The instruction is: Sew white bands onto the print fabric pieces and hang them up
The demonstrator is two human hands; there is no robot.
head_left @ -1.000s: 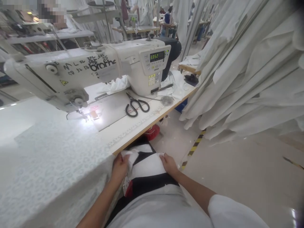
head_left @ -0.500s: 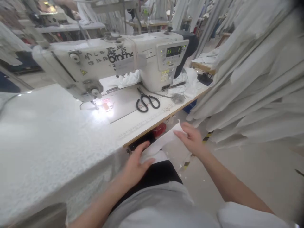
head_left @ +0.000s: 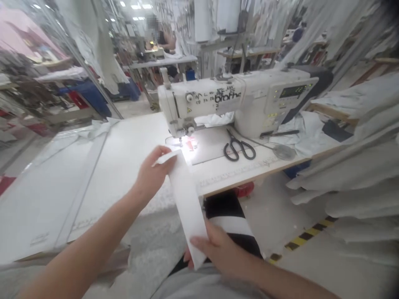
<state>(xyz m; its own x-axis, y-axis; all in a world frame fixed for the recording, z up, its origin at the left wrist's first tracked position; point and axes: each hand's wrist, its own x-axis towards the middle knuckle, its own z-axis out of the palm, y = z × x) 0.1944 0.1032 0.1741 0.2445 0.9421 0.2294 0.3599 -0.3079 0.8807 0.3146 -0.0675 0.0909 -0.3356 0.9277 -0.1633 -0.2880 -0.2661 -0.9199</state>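
My left hand (head_left: 152,174) is raised over the table and pinches the upper end of a long white fabric strip (head_left: 186,199). The strip runs down toward my lap, where my right hand (head_left: 218,251) grips its lower end. Both hands are closed on the strip and hold it stretched between them. Just beyond the left hand stands the white sewing machine (head_left: 237,104), its needle area (head_left: 183,143) lit by a small lamp.
Black scissors (head_left: 238,149) lie on the sewing table (head_left: 218,176) beside a round metal disc (head_left: 283,152). White patterned cloth (head_left: 118,158) covers the table's left part. Hanging white fabric (head_left: 352,166) fills the right side. A person sits at a far workstation (head_left: 162,37).
The left hand rose from my lap to above the table with one end of the strip. The right hand dropped toward my lap with the other end. The camera swung left.
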